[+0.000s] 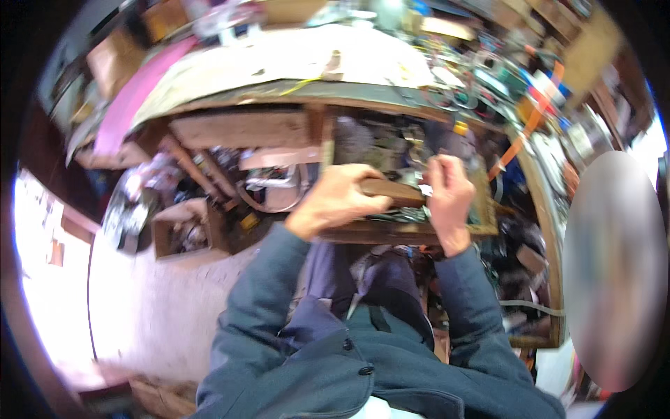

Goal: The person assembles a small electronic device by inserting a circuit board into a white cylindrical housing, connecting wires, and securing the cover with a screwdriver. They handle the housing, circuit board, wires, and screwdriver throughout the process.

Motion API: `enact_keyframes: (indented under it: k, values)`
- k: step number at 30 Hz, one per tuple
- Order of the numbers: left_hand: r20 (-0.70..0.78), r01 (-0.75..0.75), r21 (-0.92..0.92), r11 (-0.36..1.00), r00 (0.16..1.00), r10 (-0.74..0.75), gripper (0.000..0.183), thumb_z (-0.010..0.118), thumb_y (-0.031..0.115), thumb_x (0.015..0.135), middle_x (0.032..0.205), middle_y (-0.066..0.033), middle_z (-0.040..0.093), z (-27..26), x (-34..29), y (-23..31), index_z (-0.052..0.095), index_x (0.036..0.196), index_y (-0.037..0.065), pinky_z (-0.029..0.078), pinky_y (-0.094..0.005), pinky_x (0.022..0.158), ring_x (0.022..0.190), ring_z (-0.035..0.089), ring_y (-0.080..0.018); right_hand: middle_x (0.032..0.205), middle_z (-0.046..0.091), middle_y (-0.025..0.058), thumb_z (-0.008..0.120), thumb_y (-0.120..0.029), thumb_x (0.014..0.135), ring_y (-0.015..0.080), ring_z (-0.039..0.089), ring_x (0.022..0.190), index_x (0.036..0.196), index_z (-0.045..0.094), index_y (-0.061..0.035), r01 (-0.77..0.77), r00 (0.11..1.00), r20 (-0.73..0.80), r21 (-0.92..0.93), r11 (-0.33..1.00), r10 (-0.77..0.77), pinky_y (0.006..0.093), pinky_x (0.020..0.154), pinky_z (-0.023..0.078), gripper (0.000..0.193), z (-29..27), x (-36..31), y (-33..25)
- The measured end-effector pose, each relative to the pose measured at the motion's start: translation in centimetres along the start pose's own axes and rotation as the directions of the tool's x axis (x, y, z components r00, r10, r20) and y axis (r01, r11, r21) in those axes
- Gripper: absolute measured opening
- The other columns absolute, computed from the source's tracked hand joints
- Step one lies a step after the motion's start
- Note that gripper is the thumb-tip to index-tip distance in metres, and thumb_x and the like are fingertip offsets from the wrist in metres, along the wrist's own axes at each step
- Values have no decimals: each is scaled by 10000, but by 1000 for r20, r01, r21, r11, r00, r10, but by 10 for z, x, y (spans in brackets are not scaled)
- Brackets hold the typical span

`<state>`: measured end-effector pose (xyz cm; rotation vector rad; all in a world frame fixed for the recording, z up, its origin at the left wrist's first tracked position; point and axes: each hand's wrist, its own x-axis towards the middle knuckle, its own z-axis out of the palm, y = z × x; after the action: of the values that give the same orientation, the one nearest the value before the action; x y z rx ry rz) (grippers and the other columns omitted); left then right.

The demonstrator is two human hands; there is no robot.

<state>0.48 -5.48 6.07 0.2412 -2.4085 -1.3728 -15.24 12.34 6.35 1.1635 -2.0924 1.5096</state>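
Above an open wooden drawer (483, 225), my left hand (342, 195) is closed around a brown, elongated block-like piece (394, 191). Its exact kind is blurred. Close to the far end of that piece, my right hand (450, 197) has its thumb and fingers pinched together. A small white bit (425, 189) shows at those fingertips, too blurred to name. Below and behind both hands, the drawer holds a jumble of small metal parts and tools, mostly smeared by motion. A yellow-capped item (460, 128) stands near its back right.
The workbench top (279, 63) stretches behind the drawer, with cables and clutter at right. An orange strap (534, 122) hangs over the right side. A cardboard box (185, 230) and bags sit below at left. A second wooden frame (551, 279) edges the right.
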Motion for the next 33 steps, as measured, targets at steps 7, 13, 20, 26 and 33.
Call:
enact_keyframes:
  k: [7, 13, 20, 26, 33]
  values:
    - [-427, -18, -480, 877, 878, -216, 605, 883, 257, 838, 997, -145, 776, 64, -39, 25, 653, 1278, -90, 609, -334, 822, 920, 731, -164, 983, 698, 44, 631, -154, 1104, 123, 658, 865, 1083, 676, -37, -84, 995, 62, 62, 995, 80, 295, 794, 559, 127, 0, -23, 14]
    - [-521, -164, -503, 849, 841, -146, 728, 873, 238, 817, 969, -188, 715, 92, -53, 23, 521, 1380, -60, 584, -386, 826, 897, 712, -265, 1006, 620, 21, 565, -234, 1154, 123, 642, 912, 1141, 607, -51, -174, 940, 331, 248, 953, 85, 300, 849, 539, 188, -13, -12, 53]
    - [-536, -247, -474, 845, 842, -54, 732, 859, 206, 835, 966, -218, 704, 112, -36, 12, 478, 1406, -50, 562, -445, 827, 904, 708, -366, 1004, 547, 25, 531, -283, 1164, 133, 519, 951, 1103, 581, -19, 31, 959, 281, 19, 999, -35, 297, 887, 464, 275, -28, 2, 69]
    - [-541, -299, -470, 830, 841, -3, 778, 860, 161, 824, 1060, -254, 736, 114, -45, 5, 458, 1459, -38, 578, -443, 883, 1004, 742, -370, 964, 485, -5, 527, -238, 1172, 109, 478, 887, 1043, 552, -33, -86, 959, 283, 173, 981, 34, 268, 802, 445, 244, -22, -2, 46]
    - [-367, -309, -472, 826, 920, 134, 810, 859, 159, 832, 1317, -222, 692, 84, -56, 6, 458, 1512, -22, 549, -417, 1059, 1229, 687, -281, 1029, 625, -4, 594, -183, 1111, 106, 572, 928, 1124, 675, -42, -164, 956, 269, 172, 971, 114, 271, 867, 475, 163, -42, 17, 48]
